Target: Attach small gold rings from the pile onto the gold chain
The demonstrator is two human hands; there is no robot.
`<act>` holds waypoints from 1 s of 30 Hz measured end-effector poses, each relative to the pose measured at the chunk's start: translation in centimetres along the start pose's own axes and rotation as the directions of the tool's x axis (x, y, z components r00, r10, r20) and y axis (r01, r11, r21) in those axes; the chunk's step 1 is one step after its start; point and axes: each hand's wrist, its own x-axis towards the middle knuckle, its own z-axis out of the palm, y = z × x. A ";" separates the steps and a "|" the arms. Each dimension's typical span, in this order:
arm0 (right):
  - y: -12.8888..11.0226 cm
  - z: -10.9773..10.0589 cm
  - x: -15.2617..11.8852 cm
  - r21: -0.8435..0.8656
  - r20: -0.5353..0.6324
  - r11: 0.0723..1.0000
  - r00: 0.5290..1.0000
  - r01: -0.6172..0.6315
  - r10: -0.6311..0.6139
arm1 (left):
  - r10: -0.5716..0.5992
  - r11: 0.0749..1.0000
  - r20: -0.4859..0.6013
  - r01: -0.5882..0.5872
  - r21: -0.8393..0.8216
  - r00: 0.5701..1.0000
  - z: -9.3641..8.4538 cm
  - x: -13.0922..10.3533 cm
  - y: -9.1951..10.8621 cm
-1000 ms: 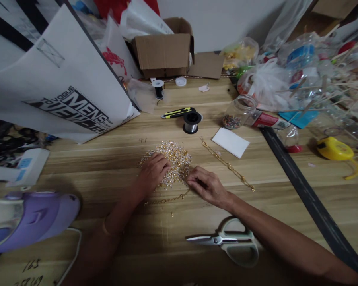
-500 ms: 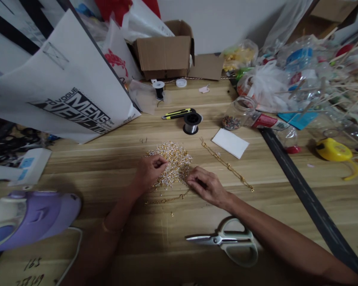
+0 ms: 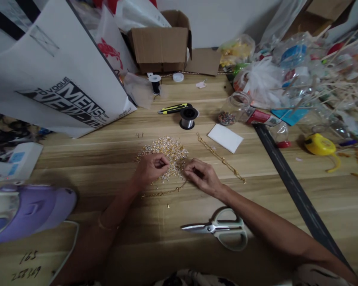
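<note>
A loose pile of gold and clear beads and small charms (image 3: 170,149) lies on the wooden table. Over its near left side, my left hand (image 3: 150,169) is closed, thumb and forefinger pinched; whatever sits between the tips is too small to make out. At the pile's right edge, my right hand (image 3: 204,176) pinches the upper end of a thin gold chain (image 3: 164,193), which trails left across the wood. The two sets of fingertips are close but apart. A second gold chain (image 3: 223,160) lies to the right, and a tiny gold piece (image 3: 168,206) lies nearer me.
Scissors (image 3: 214,227) lie near my right forearm. Behind the pile are a wire spool (image 3: 187,120), a utility knife (image 3: 173,108), a white pad (image 3: 225,138) and a bead jar (image 3: 234,107). A purple-and-white appliance (image 3: 41,210) and large bag (image 3: 62,79) stand left; a tape measure (image 3: 320,144) lies right.
My left hand has come slightly rightward and nearer my right fingertips. My right hand stays at the chain's end. The whole view has shifted a little.
</note>
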 end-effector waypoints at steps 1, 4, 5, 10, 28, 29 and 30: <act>0.0 0.0 0.0 0.013 -0.009 1.000 1.000 -0.025 0.025 | 0.014 1.000 0.034 -0.014 0.015 0.999 0.2 -0.1 0.2; -0.2 -0.1 0.1 0.087 -0.025 0.992 0.995 -0.096 0.098 | 0.055 0.993 0.125 -0.068 0.098 0.991 0.7 -0.5 0.6; -0.3 -0.1 0.2 0.117 -0.027 0.986 0.992 -0.118 0.122 | 0.069 0.987 0.148 -0.089 0.136 0.987 0.8 -0.6 0.7; -0.2 -0.1 0.1 0.196 -0.032 0.962 0.979 -0.190 0.200 | 0.127 0.947 0.199 -0.179 0.268 0.972 0.7 -0.7 0.7; 0.3 0.1 0.0 0.239 -0.039 0.943 0.969 -0.230 0.246 | 0.134 0.899 0.312 -0.248 0.362 0.941 0.2 -0.6 0.9; 0.3 0.1 0.0 0.238 -0.041 0.944 0.968 -0.230 0.246 | 0.130 0.900 0.303 -0.241 0.364 0.944 0.2 -0.6 1.0; 0.4 0.1 -0.1 0.237 -0.044 0.944 0.968 -0.230 0.247 | 0.128 0.901 0.295 -0.235 0.364 0.947 0.3 -0.7 1.0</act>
